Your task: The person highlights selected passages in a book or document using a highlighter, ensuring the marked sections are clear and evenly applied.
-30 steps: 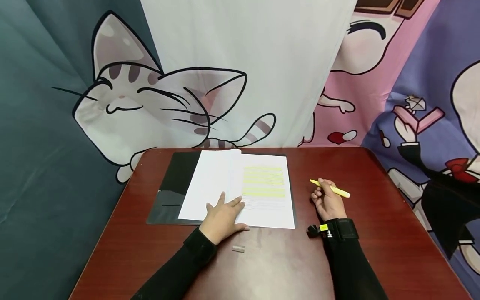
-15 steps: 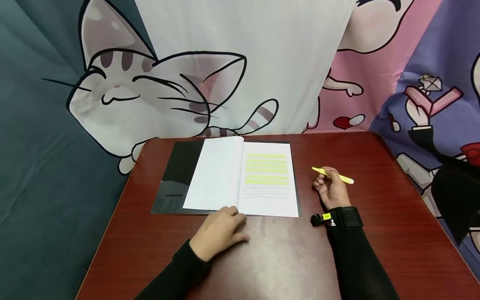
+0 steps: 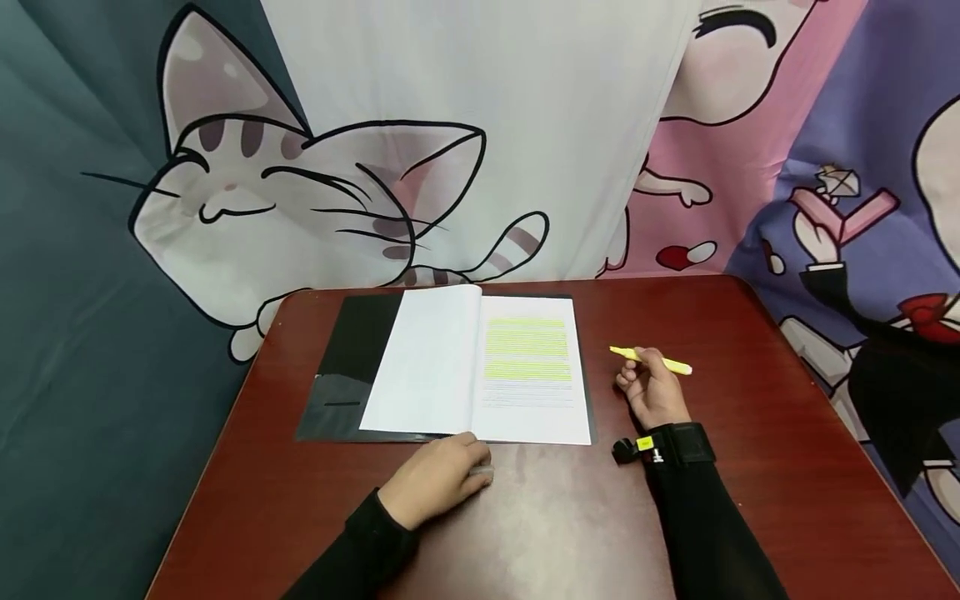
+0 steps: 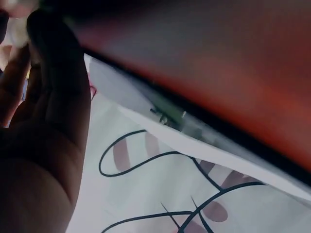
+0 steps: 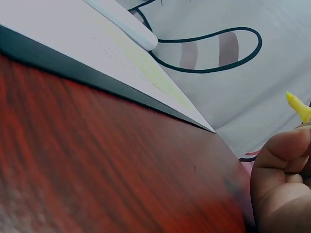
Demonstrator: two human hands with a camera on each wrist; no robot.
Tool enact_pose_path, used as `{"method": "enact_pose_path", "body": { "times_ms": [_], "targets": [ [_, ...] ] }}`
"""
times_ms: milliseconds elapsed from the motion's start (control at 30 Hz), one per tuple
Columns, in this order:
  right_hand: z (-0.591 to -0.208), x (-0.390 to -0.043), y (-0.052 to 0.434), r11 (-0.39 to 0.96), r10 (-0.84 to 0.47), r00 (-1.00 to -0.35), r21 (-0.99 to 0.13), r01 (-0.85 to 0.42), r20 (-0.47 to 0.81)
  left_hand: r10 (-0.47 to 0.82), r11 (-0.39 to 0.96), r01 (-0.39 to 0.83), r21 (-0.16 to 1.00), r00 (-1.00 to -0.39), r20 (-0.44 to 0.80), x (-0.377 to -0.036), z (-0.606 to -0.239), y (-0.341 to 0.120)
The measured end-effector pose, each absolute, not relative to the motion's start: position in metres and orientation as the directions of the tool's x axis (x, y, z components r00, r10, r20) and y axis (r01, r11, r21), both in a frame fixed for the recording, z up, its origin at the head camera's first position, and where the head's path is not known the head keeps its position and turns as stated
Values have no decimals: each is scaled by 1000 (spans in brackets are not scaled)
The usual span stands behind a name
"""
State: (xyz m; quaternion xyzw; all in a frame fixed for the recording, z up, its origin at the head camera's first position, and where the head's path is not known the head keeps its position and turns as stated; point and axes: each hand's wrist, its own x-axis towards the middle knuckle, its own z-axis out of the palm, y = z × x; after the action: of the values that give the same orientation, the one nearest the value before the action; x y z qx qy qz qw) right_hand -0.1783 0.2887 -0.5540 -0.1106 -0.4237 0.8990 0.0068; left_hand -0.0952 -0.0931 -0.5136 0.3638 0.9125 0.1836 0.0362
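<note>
Left hand near front table edge, fingers curled over small grey cap. Right hand grips yellow highlighter, long axis left-right, right of papers.

The person's left hand covers nearly all of a small grey cap on the dark red wooden counter; whether its fingers actually pinch it cannot be told. In the left wrist view everything is blurred, the palm dark. The right wrist view cuts off the yellow highlighter pen, leaving only its tip. The printed text on the white stapled paper document is too small to read.
</note>
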Motion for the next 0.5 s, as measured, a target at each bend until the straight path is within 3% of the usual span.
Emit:
{"method": "enact_pose_path", "body": {
  "times_ms": [267, 500],
  "targets": [
    [-547, -175, 271, -584, 99, -981, -808, 77, -165, 515, 660, 568, 491, -818, 255, -144, -475, -83],
    [-508, -160, 226, -423, -43, -999, -906, 2, 18, 421, 575, 525, 627, -847, 323, -166, -449, -62]
  ]
}}
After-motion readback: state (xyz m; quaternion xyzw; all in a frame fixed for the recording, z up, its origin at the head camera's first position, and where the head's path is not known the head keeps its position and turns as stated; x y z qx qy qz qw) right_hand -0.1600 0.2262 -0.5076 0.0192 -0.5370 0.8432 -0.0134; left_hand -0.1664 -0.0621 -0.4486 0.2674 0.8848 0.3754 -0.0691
